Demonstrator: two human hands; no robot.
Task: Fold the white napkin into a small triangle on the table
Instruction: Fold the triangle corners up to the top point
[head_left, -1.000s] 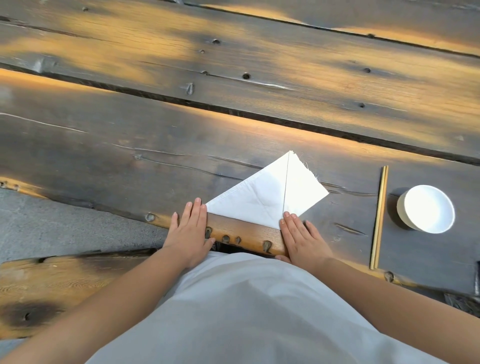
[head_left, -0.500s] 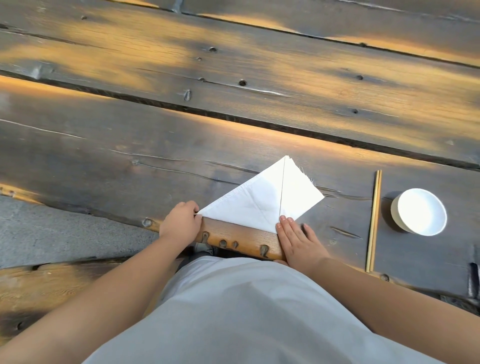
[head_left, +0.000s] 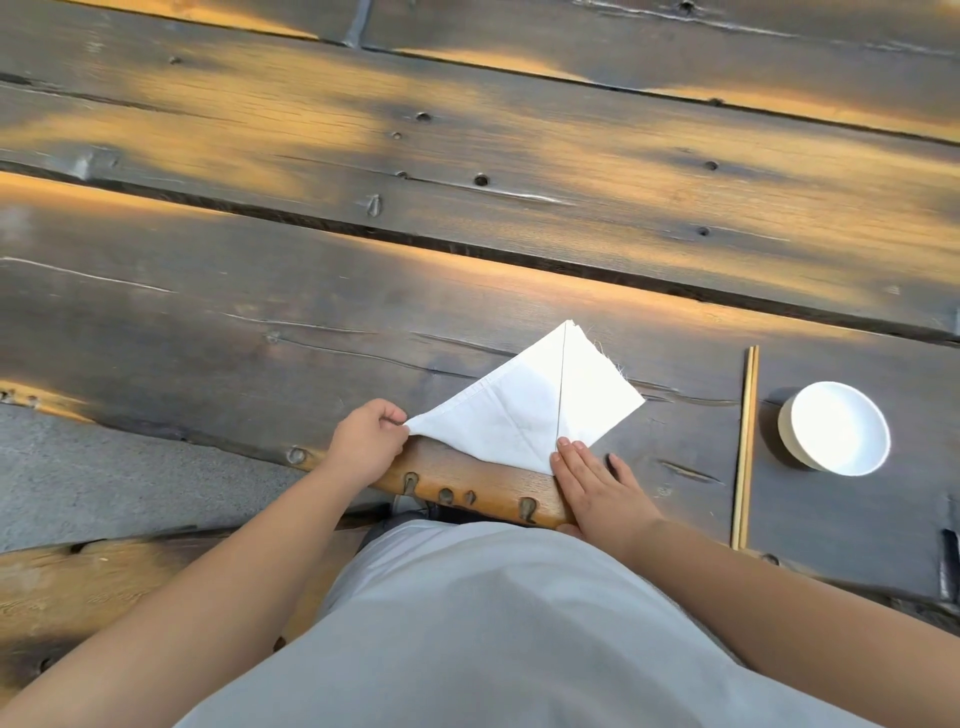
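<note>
White cloth napkin (head_left: 524, 410), already folded to a triangle with a smaller flap lapped over its right part, lying flat near the front edge of the dark, weathered plank table (head_left: 467, 218); long edge running along the near side, apex pointing away. Left hand (head_left: 366, 441) pinching the left corner between thumb and curled fingers, corner slightly raised off the wood; right hand (head_left: 597, 483) flat, fingers straight, pressing the near corner by the central crease. Likely light, limp and thin; prone to sagging or sliding on the worn boards unless pinned; frayed threads showing on the far right edge, so gentle pulling advised. Best taken at a corner, as now, with the crease held down as a hinge. Pair of pale wooden chopsticks (head_left: 744, 447) and small round white bowl (head_left: 834, 428) lying well to the right, apart from the napkin.
</note>
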